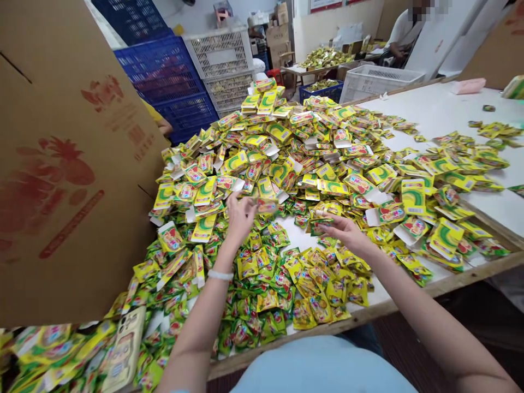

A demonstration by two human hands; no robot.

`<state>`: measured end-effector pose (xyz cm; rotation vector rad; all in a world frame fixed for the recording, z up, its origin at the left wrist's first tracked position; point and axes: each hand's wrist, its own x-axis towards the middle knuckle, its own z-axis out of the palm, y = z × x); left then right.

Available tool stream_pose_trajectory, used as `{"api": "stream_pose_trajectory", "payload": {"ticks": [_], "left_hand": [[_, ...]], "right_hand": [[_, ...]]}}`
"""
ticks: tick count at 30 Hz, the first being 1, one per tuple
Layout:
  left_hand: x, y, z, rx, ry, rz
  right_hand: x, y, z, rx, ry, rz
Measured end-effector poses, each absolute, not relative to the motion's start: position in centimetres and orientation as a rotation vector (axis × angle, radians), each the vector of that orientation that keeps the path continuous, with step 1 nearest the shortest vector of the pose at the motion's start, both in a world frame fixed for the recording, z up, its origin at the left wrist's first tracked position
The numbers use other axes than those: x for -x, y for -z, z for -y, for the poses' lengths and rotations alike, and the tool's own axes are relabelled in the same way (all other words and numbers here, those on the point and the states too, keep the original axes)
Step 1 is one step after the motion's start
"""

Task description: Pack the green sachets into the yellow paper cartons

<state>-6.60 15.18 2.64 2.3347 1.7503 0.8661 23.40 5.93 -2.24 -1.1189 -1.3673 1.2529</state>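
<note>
My left hand [240, 217], a white band on its wrist, is closed in a pinch at the end of a small yellow candy box [268, 206], which looks blurred. My right hand [346, 233] grips a small green candy packet [320, 225] between thumb and fingers, a short way to the right of the box. Below both hands lie loose yellow packets [319, 308] and green packets [241, 330]. Behind them rises a large heap of small yellow-and-green boxes [282, 131], several with white end flaps standing out.
A big cardboard carton [73, 180] stands close on the left. Near it a phone in a cream case [125, 346] lies on packets. Blue crates [172, 71] and white crates [223, 54] are stacked behind. Another person [403, 35] sits at the back right. The table's wooden edge [372, 311] runs in front.
</note>
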Motion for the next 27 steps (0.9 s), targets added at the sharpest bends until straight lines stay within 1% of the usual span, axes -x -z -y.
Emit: {"api": "stream_pose_trajectory", "payload": {"ticks": [2,3,5,7,8,11,13,17,19,22,24,27], "left_hand": [[5.5,-3.0,-12.3,-2.441,-0.878,-1.346],[4.9,-3.0,-10.9,-2.404,-0.941,-1.237],[3.5,-2.5,-8.6,-2.131,-1.232,-1.219],[2.0,-1.4,-7.1,-1.669,-1.448,-1.249],[1.4,-0.7,-6.8,-1.441,-1.449,-1.218],[0.3,0.7,-6.4,-1.014,-1.222,-1.003],[0.2,1.0,-6.2,-0.946,-1.158,-0.943],[0.4,0.1,-5.4,-1.046,-1.080,-0.968],[0.2,-0.6,-4.7,-1.104,-0.956,-0.928],[-0.3,-1.3,-3.7,-1.168,-0.844,-0.881],[-0.4,-1.5,-3.3,-1.230,-0.824,-0.886],[-0.2,-1.6,-2.8,-1.464,-0.754,-0.927]], "right_hand": [[-21.6,1.8,-6.5,0.963,-1.452,1.131],[-20.5,1.7,-6.5,0.902,-1.524,1.061],[-18.3,1.9,-6.2,0.804,-1.616,0.959],[-16.7,2.2,-5.5,0.749,-1.649,0.882],[-16.2,2.3,-5.1,0.740,-1.664,0.861],[-16.5,2.2,-4.1,0.769,-1.687,0.916],[-17.6,1.4,-3.7,0.849,-1.569,1.020],[-19.6,-1.9,-3.2,0.949,-1.168,1.134],[-19.6,-3.5,-3.1,0.908,-1.005,1.251],[-19.0,-5.1,-3.3,0.788,-0.738,1.622],[-18.7,-5.6,-3.2,0.758,-0.633,1.885],[-18.8,-5.8,-2.7,0.857,-0.640,2.216]]}}
